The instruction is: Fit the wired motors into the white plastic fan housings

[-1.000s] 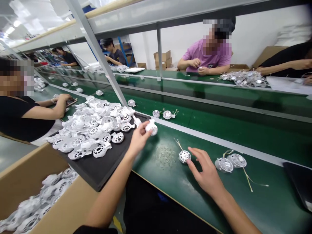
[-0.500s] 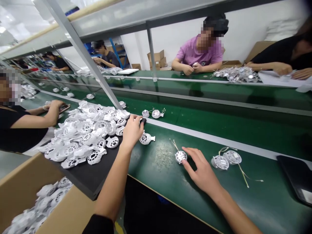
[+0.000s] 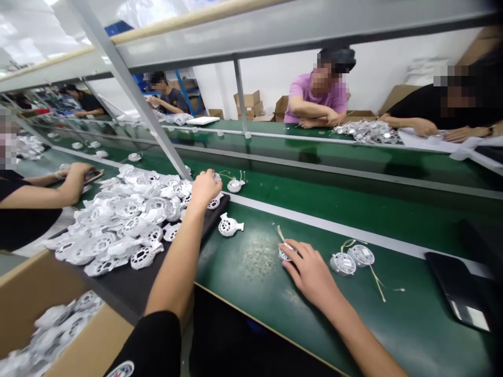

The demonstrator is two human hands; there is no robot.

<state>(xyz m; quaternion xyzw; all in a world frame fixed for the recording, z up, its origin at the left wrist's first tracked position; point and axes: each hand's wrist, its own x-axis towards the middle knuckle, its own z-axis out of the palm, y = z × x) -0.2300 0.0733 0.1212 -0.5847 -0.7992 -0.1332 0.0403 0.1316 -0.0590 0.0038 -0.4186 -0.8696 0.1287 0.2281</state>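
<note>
White shells (image 3: 129, 209): heaped left of left hand; a forearm brush could topple some. Left hand (image 3: 205, 187): fingers curled at a round part (image 3: 217, 178); grip cannot be told. Loose shell (image 3: 228, 225): 1, between hands. Wired unit (image 3: 286, 253): beneath right hand (image 3: 308, 264), fingers bent over it, hold unclear; dragging could strain its leads (image 3: 280, 233). Round units (image 3: 343, 263): 2, right of right hand; sideways knocks could scatter them.

Worktop (image 3: 424, 324) glossy green with a speckled greyish patch (image 3: 259, 256), strip (image 3: 314, 222) pale grey, piled covers (image 3: 129, 209) white with dark cut-out openings, tray (image 3: 129, 285) black, carton (image 3: 98, 340) tan, round housings (image 3: 343, 263) silvery with cream wires (image 3: 378, 284), flat device (image 3: 448, 283) black and white, sleeve (image 3: 153, 335) black, co-worker's shirt (image 3: 302, 89) pink
</note>
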